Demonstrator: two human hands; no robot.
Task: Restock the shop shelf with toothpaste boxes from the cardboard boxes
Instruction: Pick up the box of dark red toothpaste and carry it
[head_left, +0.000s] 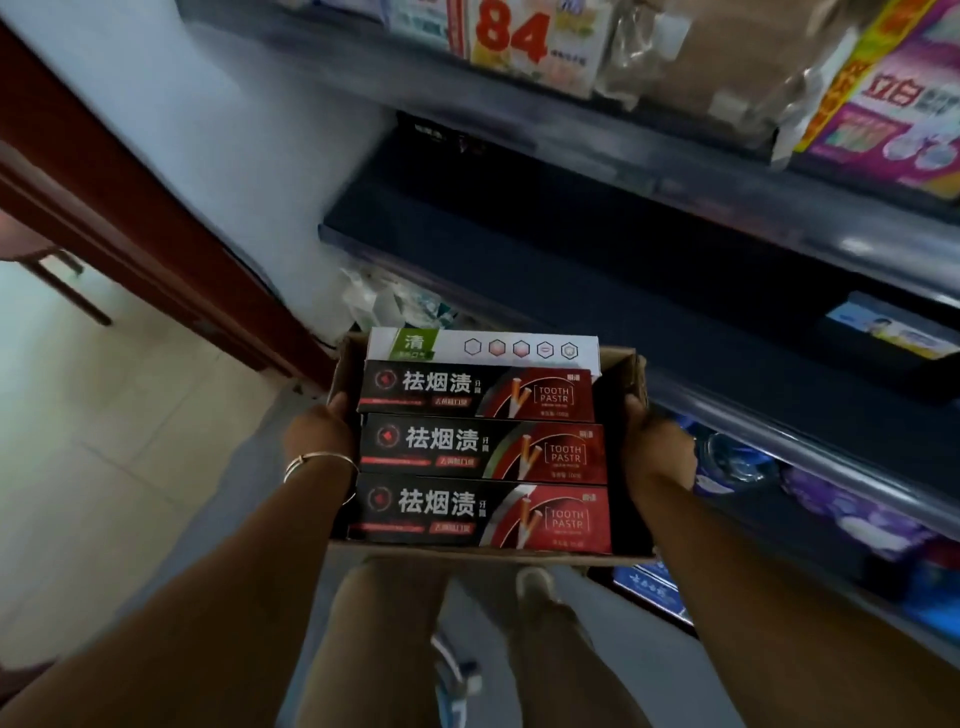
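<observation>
An open cardboard box (631, 376) is gripped at its sides by the left hand (319, 434) and right hand (647, 441); between them toothpaste boxes (480, 449) are laid flat.

3 black-and-red toothpaste boxes (483, 449); 1 white-and-green box (483, 345); brown carton (623, 376).

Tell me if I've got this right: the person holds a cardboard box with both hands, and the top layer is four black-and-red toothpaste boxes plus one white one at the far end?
Not quite. The head view shows three black-and-red toothpaste boxes, not four. The rest stands: the left hand and right hand hold the cardboard box by its sides, and one white box lies at the far end.
</observation>
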